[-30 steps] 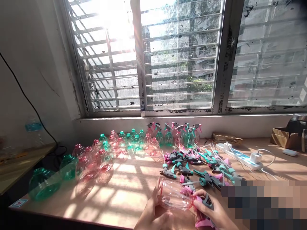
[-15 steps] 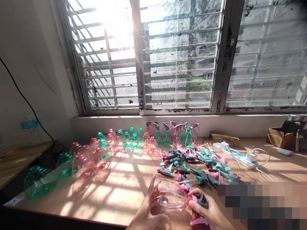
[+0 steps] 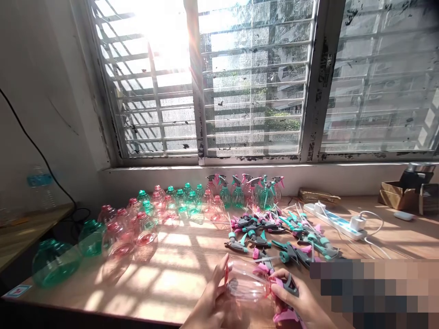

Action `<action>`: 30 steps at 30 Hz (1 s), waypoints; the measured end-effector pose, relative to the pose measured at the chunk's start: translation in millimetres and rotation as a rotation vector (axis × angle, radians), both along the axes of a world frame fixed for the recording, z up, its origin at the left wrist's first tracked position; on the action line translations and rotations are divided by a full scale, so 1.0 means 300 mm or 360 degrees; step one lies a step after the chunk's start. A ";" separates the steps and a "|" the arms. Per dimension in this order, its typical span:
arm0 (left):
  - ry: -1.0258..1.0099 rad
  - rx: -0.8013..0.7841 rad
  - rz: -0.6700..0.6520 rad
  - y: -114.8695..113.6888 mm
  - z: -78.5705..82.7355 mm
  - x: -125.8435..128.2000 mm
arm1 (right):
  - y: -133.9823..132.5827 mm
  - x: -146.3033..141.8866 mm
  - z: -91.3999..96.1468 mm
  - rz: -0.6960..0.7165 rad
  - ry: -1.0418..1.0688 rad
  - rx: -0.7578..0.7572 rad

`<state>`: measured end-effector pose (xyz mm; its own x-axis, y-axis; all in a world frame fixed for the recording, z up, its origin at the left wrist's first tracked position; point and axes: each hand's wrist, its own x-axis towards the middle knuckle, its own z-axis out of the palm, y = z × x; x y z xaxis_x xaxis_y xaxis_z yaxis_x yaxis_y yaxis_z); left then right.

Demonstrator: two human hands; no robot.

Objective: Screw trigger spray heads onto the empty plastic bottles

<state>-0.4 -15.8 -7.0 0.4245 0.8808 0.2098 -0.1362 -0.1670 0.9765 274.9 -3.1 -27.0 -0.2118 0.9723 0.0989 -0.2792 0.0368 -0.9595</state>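
A clear pink bottle [image 3: 248,282] lies on its side in the air above the table's front part, its neck to the right. My left hand [image 3: 210,299] is closed around its base end, thumb and fingers on either side. At the neck, my right hand [image 3: 297,299] grips a pink and grey trigger spray head [image 3: 285,316]; its collar meets the bottle's mouth. Whether the threads are engaged I cannot tell. Just beyond my hands lies a heap of loose spray heads [image 3: 291,253] in pink, teal and grey, with thin tubes.
Open pink and green bottles [image 3: 118,237] stand at the left and along the back. Several bottles with spray heads [image 3: 237,194] stand by the window wall. A white power strip [image 3: 334,221], a cardboard box [image 3: 398,195] and cables lie at the right. The table's front edge runs below.
The fingers of my left hand have shifted on the bottle's base, closing in around it. My right hand stays at the neck with the spray head. The view has moved slightly.
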 end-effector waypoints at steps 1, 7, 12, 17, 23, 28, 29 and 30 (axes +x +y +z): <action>-0.0006 -0.0010 0.0004 0.006 -0.012 -0.005 | -0.001 -0.001 -0.005 0.0016 -0.0012 0.0029; 0.0012 -0.0080 0.0004 0.025 -0.030 -0.014 | -0.014 -0.004 -0.003 0.0099 -0.0080 0.0075; -0.0034 0.0025 -0.0008 0.011 -0.005 -0.004 | -0.013 -0.001 0.025 0.0080 0.0017 0.0008; -0.0079 -0.0018 -0.0028 0.018 -0.026 -0.012 | -0.013 -0.006 0.026 0.0122 0.0035 0.0058; -0.0055 -0.0043 -0.0075 0.021 -0.019 -0.013 | -0.013 -0.007 0.024 0.0113 -0.0010 0.0120; -0.0065 0.0008 -0.0022 0.001 0.006 0.002 | -0.006 -0.005 0.015 0.0033 0.0011 -0.0001; -0.0037 -0.0016 0.0001 -0.004 0.012 0.001 | -0.006 -0.006 0.011 0.0030 0.0006 0.0013; -0.0007 -0.0044 0.0017 -0.009 0.018 0.000 | -0.006 -0.007 0.007 0.0032 -0.0006 0.0036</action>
<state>-0.4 -18.5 -1.6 0.4141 0.8907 0.1875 -0.1390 -0.1417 0.9801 272.9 -5.0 -24.8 -0.2317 0.9653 0.1201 -0.2763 0.0531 -0.9596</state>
